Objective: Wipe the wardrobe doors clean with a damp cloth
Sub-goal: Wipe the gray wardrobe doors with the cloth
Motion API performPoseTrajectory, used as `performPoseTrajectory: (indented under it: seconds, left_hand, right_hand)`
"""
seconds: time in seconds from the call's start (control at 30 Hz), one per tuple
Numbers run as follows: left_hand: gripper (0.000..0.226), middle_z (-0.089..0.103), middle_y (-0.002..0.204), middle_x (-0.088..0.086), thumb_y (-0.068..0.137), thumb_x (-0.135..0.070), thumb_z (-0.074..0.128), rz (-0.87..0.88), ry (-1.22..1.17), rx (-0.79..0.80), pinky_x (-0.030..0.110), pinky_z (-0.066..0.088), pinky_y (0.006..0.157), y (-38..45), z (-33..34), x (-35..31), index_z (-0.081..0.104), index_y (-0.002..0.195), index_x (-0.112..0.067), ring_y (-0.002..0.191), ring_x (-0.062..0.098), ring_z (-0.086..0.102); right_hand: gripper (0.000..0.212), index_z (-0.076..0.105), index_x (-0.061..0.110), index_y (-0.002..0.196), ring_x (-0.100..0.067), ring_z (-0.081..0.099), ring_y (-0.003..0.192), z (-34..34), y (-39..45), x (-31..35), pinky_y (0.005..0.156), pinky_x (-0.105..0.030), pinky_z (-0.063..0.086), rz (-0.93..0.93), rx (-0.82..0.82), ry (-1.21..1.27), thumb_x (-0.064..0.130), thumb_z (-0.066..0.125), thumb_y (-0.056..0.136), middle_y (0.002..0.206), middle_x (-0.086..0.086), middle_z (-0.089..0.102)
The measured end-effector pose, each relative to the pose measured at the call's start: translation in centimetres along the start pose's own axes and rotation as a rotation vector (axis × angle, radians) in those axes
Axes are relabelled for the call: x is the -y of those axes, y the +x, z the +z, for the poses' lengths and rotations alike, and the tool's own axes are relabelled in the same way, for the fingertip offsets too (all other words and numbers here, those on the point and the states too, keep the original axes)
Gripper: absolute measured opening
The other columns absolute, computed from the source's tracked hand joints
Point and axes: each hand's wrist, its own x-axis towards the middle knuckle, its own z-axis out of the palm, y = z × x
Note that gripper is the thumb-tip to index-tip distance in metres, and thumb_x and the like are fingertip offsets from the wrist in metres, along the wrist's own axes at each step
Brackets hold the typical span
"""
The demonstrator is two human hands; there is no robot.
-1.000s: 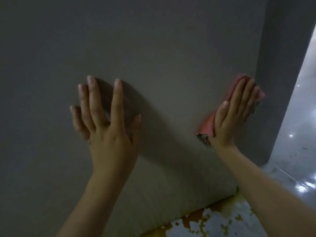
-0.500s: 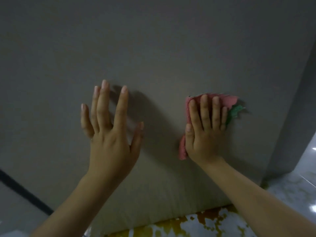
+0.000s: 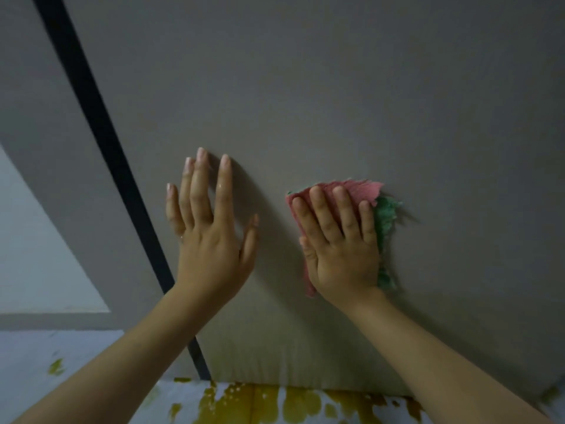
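The right hand [image 3: 342, 240] lies flat over the cloth [image 3: 363, 191] and hides its middle, so only the pink top edge and a green fringe show around the hand. The wardrobe door [image 3: 336, 87] is cut off by the top and right edges, and both forearms leave the view at the bottom edge.

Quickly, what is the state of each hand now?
Left hand: open, fingers straight, laid against the wardrobe door.
Right hand: open, flat fingers pressing the cloth on the door.

Dim room, pale floor.
Pale tiled floor [image 3: 46, 362] with yellow-brown blotches [image 3: 293, 405] near; lighter wall patch [image 3: 33, 240] far left; low light.
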Motion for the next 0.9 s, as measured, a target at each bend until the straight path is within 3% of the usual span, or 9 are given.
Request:
performPoseTrajectory:
  seconds: [0.13, 0.23, 0.43, 0.53, 0.63, 0.77, 0.9]
  left_hand:
    - [0.068, 0.008, 0.154, 0.017, 0.093, -0.034, 0.046, 0.009, 0.004, -0.028, 0.057, 0.006, 0.115, -0.4, 0.3, 2.6, 0.019, 0.148, -0.006, 0.144, 0.035, 0.005]
    - [0.067, 0.009, 0.154, 0.014, 0.090, -0.030, 0.045, -0.041, -0.080, -0.080, 0.056, 0.006, 0.115, -0.1, -0.4, 4.0, 0.019, 0.148, -0.007, 0.145, 0.032, 0.005]
    - [0.066, 0.011, 0.154, 0.016, 0.090, -0.026, 0.045, -0.193, -0.175, -0.156, 0.051, 0.003, 0.117, -1.5, -1.3, 8.0, 0.020, 0.148, -0.005, 0.145, 0.029, 0.005]
    - [0.064, 0.013, 0.154, 0.018, 0.092, -0.025, 0.046, -0.314, -0.201, -0.180, 0.054, 0.008, 0.115, -3.2, -0.9, 9.4, 0.021, 0.148, -0.006, 0.145, 0.029, 0.007]
    - [0.064, 0.013, 0.155, 0.015, 0.092, -0.028, 0.042, -0.429, -0.235, -0.169, 0.057, 0.012, 0.113, -5.7, -0.8, 10.2, 0.018, 0.148, -0.010, 0.146, 0.027, 0.008]
    - [0.065, 0.009, 0.156, 0.011, 0.090, -0.031, 0.039, -0.552, -0.305, -0.139, 0.056, 0.014, 0.113, -8.0, -0.9, 11.3, 0.016, 0.149, -0.013, 0.146, 0.025, 0.006]
    - [0.066, 0.008, 0.157, 0.011, 0.092, -0.031, 0.040, -0.574, -0.326, -0.112, 0.044, 0.010, 0.118, -9.0, -0.1, 12.5, 0.017, 0.150, -0.009, 0.147, 0.025, 0.006]
  right_hand:
    - [0.051, 0.020, 0.025, 0.150, -0.017, -0.004, 0.147, 0.7, 0.5, 1.7, 0.119, -0.038, 0.001, -0.268, 0.094, -0.025, 0.033, 0.028, 0.101, 0.159, 0.003, 0.001]
    - [0.056, 0.017, 0.025, 0.151, -0.016, 0.001, 0.147, -0.3, 2.1, 0.0, 0.117, -0.037, 0.007, -0.390, 0.080, -0.022, 0.031, 0.033, 0.099, 0.160, 0.005, -0.001]
    - [0.051, 0.021, 0.022, 0.149, -0.016, -0.010, 0.144, -0.5, 10.3, 5.0, 0.118, -0.038, -0.005, -0.320, 0.043, -0.017, 0.033, 0.032, 0.100, 0.153, 0.003, 0.020]
    - [0.048, 0.030, 0.021, 0.148, -0.020, 0.000, 0.145, 1.2, 7.4, 6.6, 0.119, -0.038, 0.001, -0.633, 0.137, -0.032, 0.027, 0.033, 0.100, 0.155, 0.003, 0.023]
    - [0.052, 0.024, 0.020, 0.151, -0.018, 0.006, 0.147, 1.6, 4.8, 5.5, 0.114, -0.034, 0.014, -0.924, 0.241, -0.070, 0.024, 0.030, 0.099, 0.158, 0.001, 0.016]
    - [0.058, 0.014, 0.015, 0.152, -0.018, 0.005, 0.147, 0.9, 9.5, 6.9, 0.113, -0.034, 0.018, -0.915, 0.181, -0.011, 0.025, 0.032, 0.098, 0.159, -0.002, 0.003]
    - [0.054, 0.014, 0.015, 0.152, -0.021, -0.004, 0.144, 1.5, 14.6, 12.4, 0.115, -0.042, 0.000, -0.789, 0.127, -0.117, 0.033, 0.026, 0.102, 0.159, -0.003, 0.010]
